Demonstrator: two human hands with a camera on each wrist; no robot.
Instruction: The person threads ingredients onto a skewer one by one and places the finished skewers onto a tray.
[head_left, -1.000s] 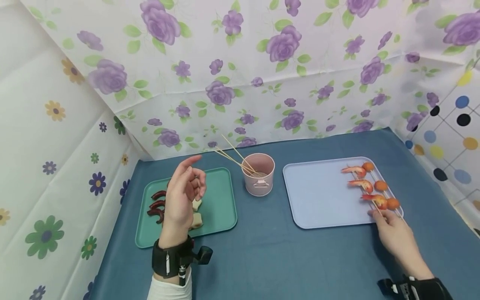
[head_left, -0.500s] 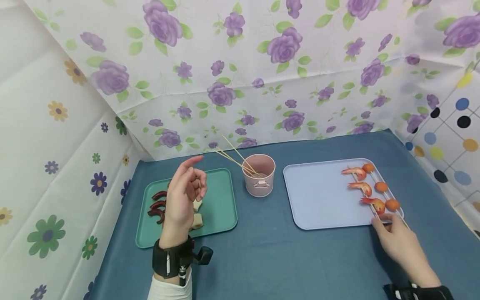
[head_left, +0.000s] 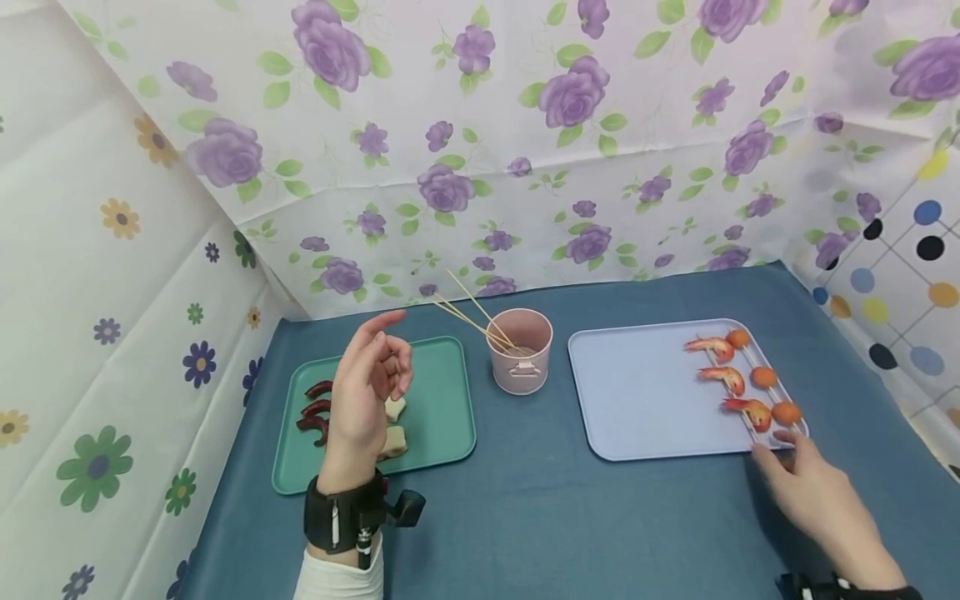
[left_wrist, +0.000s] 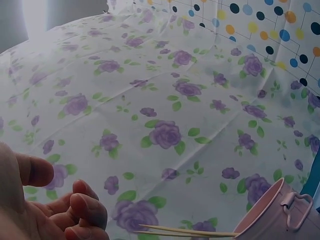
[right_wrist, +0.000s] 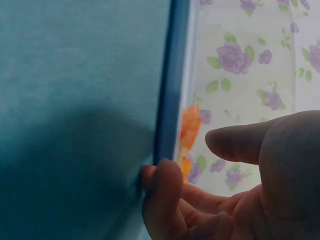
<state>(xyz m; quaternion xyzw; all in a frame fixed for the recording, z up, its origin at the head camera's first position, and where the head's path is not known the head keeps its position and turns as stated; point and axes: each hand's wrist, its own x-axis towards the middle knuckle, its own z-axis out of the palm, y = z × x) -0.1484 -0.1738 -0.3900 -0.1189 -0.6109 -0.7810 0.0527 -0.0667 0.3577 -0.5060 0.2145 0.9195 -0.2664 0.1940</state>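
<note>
Right hand (head_left: 821, 492) at 4 o'clock of lilac tray (head_left: 637, 392), fingers parted, near shrimp skewer (head_left: 750, 411). Left hand (head_left: 363, 396) above green tray (head_left: 444, 400), fingers loosely curled.

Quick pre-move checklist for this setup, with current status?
1. Right hand holding nothing: ok, thumb and fingers apart.
2. Right fingertips off the lavender tray: cannot tell, they're at its near edge.
3. Shrimp and orange balls within the tray: ok, three each.
4. Pink bucket upright: ok, sticks leaning out.
5. Green tray fully visible: not ok, left hand blocks part.
</note>
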